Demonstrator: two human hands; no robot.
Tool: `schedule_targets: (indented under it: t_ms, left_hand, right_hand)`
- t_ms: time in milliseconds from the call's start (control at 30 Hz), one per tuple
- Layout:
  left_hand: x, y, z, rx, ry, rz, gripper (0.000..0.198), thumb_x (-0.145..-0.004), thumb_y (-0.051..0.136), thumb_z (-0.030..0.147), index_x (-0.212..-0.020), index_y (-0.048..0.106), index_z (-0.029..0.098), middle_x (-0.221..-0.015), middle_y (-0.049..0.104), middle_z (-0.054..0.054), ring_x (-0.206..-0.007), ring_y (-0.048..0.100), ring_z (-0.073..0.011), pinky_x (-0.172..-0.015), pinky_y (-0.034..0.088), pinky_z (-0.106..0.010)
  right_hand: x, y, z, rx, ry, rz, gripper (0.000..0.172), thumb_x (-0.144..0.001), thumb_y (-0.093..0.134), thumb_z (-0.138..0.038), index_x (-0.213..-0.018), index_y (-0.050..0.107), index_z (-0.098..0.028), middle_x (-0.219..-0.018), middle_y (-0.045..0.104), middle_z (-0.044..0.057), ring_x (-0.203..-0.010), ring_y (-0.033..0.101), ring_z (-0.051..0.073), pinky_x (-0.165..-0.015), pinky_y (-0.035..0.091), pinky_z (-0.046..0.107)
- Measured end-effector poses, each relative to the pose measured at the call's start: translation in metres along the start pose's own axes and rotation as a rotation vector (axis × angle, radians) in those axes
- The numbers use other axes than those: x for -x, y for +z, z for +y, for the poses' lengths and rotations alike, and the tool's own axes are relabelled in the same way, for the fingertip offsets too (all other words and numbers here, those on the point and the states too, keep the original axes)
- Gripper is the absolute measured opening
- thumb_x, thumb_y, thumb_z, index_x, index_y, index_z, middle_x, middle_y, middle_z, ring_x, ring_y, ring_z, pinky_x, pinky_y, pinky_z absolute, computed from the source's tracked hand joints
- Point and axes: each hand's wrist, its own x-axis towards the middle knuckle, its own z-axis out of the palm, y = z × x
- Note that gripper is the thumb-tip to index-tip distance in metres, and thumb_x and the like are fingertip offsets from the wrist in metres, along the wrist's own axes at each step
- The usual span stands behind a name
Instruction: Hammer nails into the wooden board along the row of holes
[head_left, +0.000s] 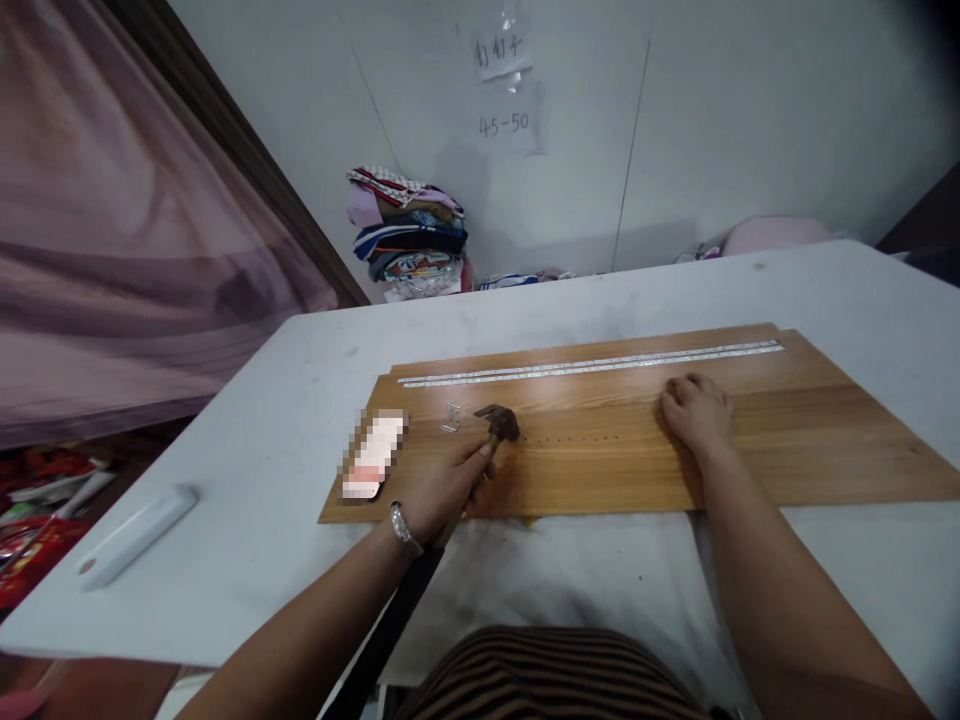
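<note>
My left hand (454, 488) is wrapped round the handle of a claw hammer (501, 422). The hammer's head is over the wooden board (810, 440), beside the left end of a row of small dark dots (570, 438), either nail heads or marks. To the left of the head lie several loose nails (450, 417). My right hand (697, 410) rests on the board to the right of the dots, its fingers curled; whether anything is under them is hidden. Along the board's far side run two pale strips (592, 365), like measuring tapes.
A phone (375, 455) with a blurred screen lies on the board's left end. The board lies on a white table (247, 440), with a white elongated object (139, 535) at its left. Behind are folded clothes (411, 235) and a wall; a pink curtain (135, 200) hangs at left.
</note>
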Motion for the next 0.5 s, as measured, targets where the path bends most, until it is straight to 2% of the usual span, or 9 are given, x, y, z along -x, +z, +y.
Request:
schedule_targets:
  t_ms: [133,233,400,500]
  left_hand:
    - [0.0017,-0.0011,0.0032,0.025,-0.001,-0.013,0.054,-0.08,0.059,0.07,-0.089,0.06,0.017,-0.072,0.056,0.0,-0.047,0.043,-0.0063,-0.041,0.031,-0.019]
    - [0.0013,-0.0003,0.0021,0.026,-0.003,-0.021,0.051,-0.081,0.06,0.068,-0.086,0.06,0.017,-0.065,0.052,0.002,-0.046,0.042,-0.0066,-0.041,0.03,-0.019]
    - [0.0002,0.0013,-0.0004,-0.014,0.011,0.005,0.052,-0.08,0.059,0.069,-0.087,0.06,0.017,-0.069,0.054,0.002,-0.046,0.043,-0.0066,-0.041,0.032,-0.02]
    - [0.0012,0.0002,0.0016,-0.028,-0.012,-0.006,0.053,-0.081,0.055,0.07,-0.082,0.058,0.017,-0.063,0.051,0.003,-0.045,0.042,-0.007,-0.04,0.031,-0.02]
  right_hand:
    - [-0.0001,-0.0015,-0.0005,0.016,-0.002,-0.013,0.033,-0.089,0.047,-0.033,-0.106,0.072,-0.02,-0.124,0.061,0.014,-0.121,0.052,0.03,-0.102,0.038,0.047]
    - [-0.0004,-0.0008,0.0006,0.021,-0.01,-0.019,0.034,-0.09,0.046,-0.034,-0.107,0.071,-0.019,-0.124,0.061,0.015,-0.121,0.052,0.03,-0.101,0.038,0.047]
    - [-0.0002,0.0014,0.0019,0.019,-0.01,0.0,0.034,-0.089,0.045,-0.035,-0.106,0.071,-0.021,-0.123,0.062,0.013,-0.12,0.052,0.03,-0.101,0.038,0.046]
    - [0.0003,0.0005,0.0009,0.023,-0.015,-0.001,0.035,-0.089,0.043,-0.034,-0.105,0.071,-0.02,-0.123,0.062,0.014,-0.119,0.052,0.03,-0.099,0.039,0.046]
